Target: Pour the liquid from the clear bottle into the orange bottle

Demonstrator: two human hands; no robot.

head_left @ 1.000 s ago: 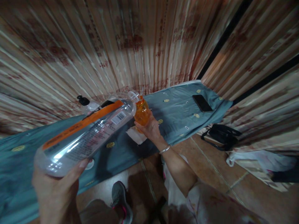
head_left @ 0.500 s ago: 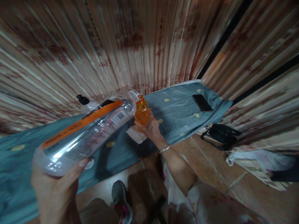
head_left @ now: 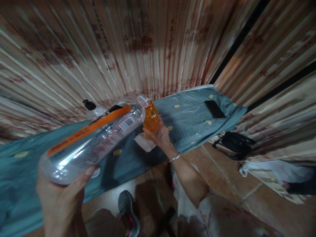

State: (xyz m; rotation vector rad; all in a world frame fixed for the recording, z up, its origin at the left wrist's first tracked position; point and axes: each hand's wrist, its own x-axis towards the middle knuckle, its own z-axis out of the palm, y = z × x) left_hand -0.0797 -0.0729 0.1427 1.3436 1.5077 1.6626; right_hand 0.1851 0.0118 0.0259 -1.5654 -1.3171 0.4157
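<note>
My left hand [head_left: 64, 194] is wrapped round the base of a large clear plastic bottle [head_left: 98, 144] with an orange stripe and a barcode on its label. The bottle is tilted, its mouth at the upper right meeting the top of a small orange bottle [head_left: 151, 120]. My right hand [head_left: 161, 133], with a silver bangle at the wrist, grips that orange bottle and keeps it roughly upright. Whether liquid runs between the two mouths I cannot tell. Below the orange bottle a white folded tissue [head_left: 144, 143] lies on the blue-green cloth [head_left: 128, 164].
A pump bottle with a black top [head_left: 90, 105] stands behind the large bottle. A black phone [head_left: 214, 109] lies at the cloth's right end. On the tiled floor are a black bag [head_left: 234, 143] and a white bag [head_left: 266, 174]. A pleated curtain [head_left: 158, 46] hangs behind.
The large bottle and my left hand have shifted slightly to the right. Both hands keep their holds, and the bottles' mouths stay together.
</note>
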